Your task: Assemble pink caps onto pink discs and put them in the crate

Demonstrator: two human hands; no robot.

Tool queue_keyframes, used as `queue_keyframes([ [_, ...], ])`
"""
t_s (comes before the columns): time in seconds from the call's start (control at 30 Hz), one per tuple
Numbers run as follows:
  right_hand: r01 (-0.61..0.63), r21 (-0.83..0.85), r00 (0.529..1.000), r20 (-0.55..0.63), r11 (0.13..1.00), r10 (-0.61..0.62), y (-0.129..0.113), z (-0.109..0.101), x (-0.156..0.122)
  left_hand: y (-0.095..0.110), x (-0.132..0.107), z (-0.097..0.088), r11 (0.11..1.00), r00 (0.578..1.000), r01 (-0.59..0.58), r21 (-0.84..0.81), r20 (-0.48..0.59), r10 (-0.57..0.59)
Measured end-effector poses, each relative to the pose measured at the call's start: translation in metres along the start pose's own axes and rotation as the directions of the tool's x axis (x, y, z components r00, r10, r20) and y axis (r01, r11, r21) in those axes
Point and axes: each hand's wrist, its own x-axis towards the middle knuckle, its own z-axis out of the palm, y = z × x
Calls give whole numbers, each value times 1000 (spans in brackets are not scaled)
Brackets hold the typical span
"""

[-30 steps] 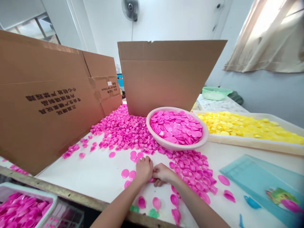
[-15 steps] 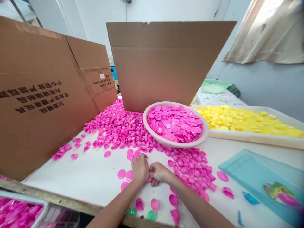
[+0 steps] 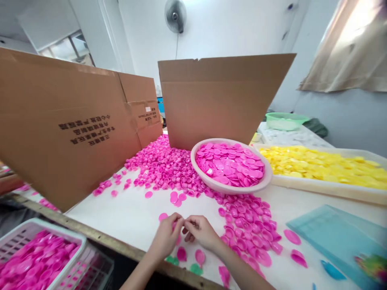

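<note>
Above the near part of the white table (image 3: 127,217), my left hand (image 3: 166,235) and my right hand (image 3: 202,231) meet at the fingertips. Both are closed in a pinch; whatever lies between the fingers is too small or hidden to make out. A pink disc (image 3: 163,216) lies just beyond my left hand, and bits of pink show between and below its fingers. Several pink plastic cups (image 3: 248,225) are heaped to the right of my right hand. Nearer the edge lie a pink cup (image 3: 182,253), a pink spoon-like piece (image 3: 200,257) and green pieces (image 3: 196,269).
A pink basin (image 3: 231,189) full of pink discs stands behind my hands, before a large pile of pink cups (image 3: 172,169). Cardboard boxes (image 3: 217,104) rise behind and left. A tray (image 3: 320,186) holds yellow pieces; a blue plastic sheet (image 3: 332,229) lies right. A white basket (image 3: 81,249) stands lower left.
My left hand has turned from lying flat near the table to pinching, and both hands now meet at the fingertips. The view has tilted up and shifted left.
</note>
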Motion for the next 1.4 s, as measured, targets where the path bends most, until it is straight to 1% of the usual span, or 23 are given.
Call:
queue_keyframes([
  [0.07,73,-191,995,-55,979,-85,-3,-8,-4,-22,-24,-49,975,984,122,184,-149,-95],
  [0.1,92,-320,984,-113,943,-134,-3,-15,-4,-37,-37,-78,929,949,248,273,-260,-177],
  [0.13,73,-456,969,-178,887,-171,-3,-25,-5,-52,-50,-109,841,880,411,353,-395,-264],
  [0.17,18,-584,952,-239,812,-193,-2,-35,-4,-68,-62,-139,695,767,592,408,-551,-329],
  [0.2,-75,-690,933,-303,720,-194,0,-46,-4,-82,-73,-166,506,618,754,420,-715,-328],
  [0.23,-187,-763,912,-368,619,-179,1,-56,-4,-93,-82,-187,315,460,875,368,-835,-303],
  [0.27,-293,-803,892,-425,519,-154,4,-65,-3,-102,-88,-201,192,385,918,346,-893,-233],
  [0.3,-381,-818,873,-472,430,-124,6,-72,-3,-107,-90,-206,130,370,927,351,-913,-173],
  [0.33,-439,-822,860,-501,362,-96,9,-77,-3,-108,-89,-203,140,433,899,415,-891,-137],
  [0.37,-468,-826,856,-512,316,-70,12,-80,-3,-107,-85,-191,209,551,827,522,-827,-114],
  [0.43,-472,-836,864,-502,280,-42,17,-83,-2,-98,-65,-150,413,791,581,701,-607,-83],
  [0.47,-463,-839,869,-494,286,-42,19,-84,-1,-93,-53,-126,495,859,473,729,-506,-76],
  [0.5,-448,-839,872,-486,307,-55,21,-84,0,-87,-39,-100,548,892,417,725,-442,-94],
  [0.57,-389,-833,876,-467,393,-122,21,-84,2,-77,-15,-57,627,920,374,683,-360,-157],
  [0.63,-282,-806,876,-437,520,-204,19,-81,3,-71,4,-28,687,941,334,645,-275,-199],
  [0.7,-161,-742,883,-403,651,-241,18,-72,3,-70,14,-14,728,956,290,621,-221,-192],
  [0.8,-29,-627,919,-323,778,-226,20,-49,4,-76,20,-14,777,957,282,562,-223,-185],
  [0.93,141,-589,946,-157,796,-284,28,-17,7,-81,19,-19,934,965,183,306,-239,-110],
  [1.03,161,-609,949,-120,777,-291,27,-12,9,-71,20,-13,993,958,113,45,-271,-97],
  [1.1,152,-611,942,-149,777,-302,23,-18,10,-59,23,-3,988,963,85,-128,-243,-115],
  [1.2,175,-557,923,-193,812,-332,15,-29,9,-40,29,17,940,982,38,-338,-161,-98],
  [1.3,187,-413,929,-219,891,-297,14,-35,10,-26,36,37,906,993,14,-423,-101,-63],
  [1.4,152,-286,929,-285,946,-235,19,-40,17,-19,47,49,901,995,34,-433,-73,-73],
])
